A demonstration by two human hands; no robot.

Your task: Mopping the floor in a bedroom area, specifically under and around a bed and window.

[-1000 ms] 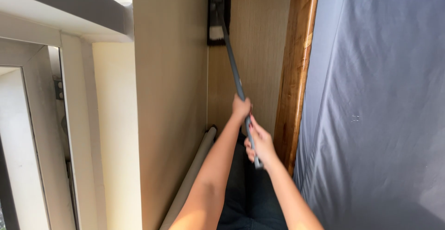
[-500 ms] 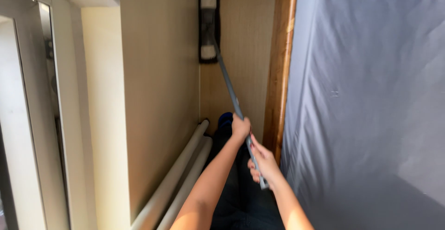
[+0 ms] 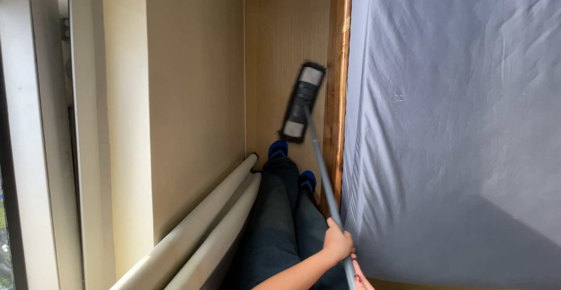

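A flat mop with a black and grey head (image 3: pixel 302 102) rests on the wooden floor (image 3: pixel 280 38) just beyond my feet. Its grey pole (image 3: pixel 322 173) runs back to my hands. My left hand (image 3: pixel 338 244) is closed around the pole low in the view. My right hand (image 3: pixel 360 279) grips the pole just behind it and shows only partly at the bottom edge. My legs in dark trousers (image 3: pixel 280 220) and blue footwear (image 3: pixel 278 148) stand in the narrow gap.
A bed under a grey sheet (image 3: pixel 456 120) fills the right side, edged by a wooden frame (image 3: pixel 336 91). A beige wall (image 3: pixel 193 91) closes the left, with two white pipes (image 3: pixel 198 225) along its base. A window frame (image 3: pixel 29 149) is at far left.
The mop head has slid back along the floor toward my feet and turned at an angle. Both hands have dropped lower in the view, still gripping the pole.
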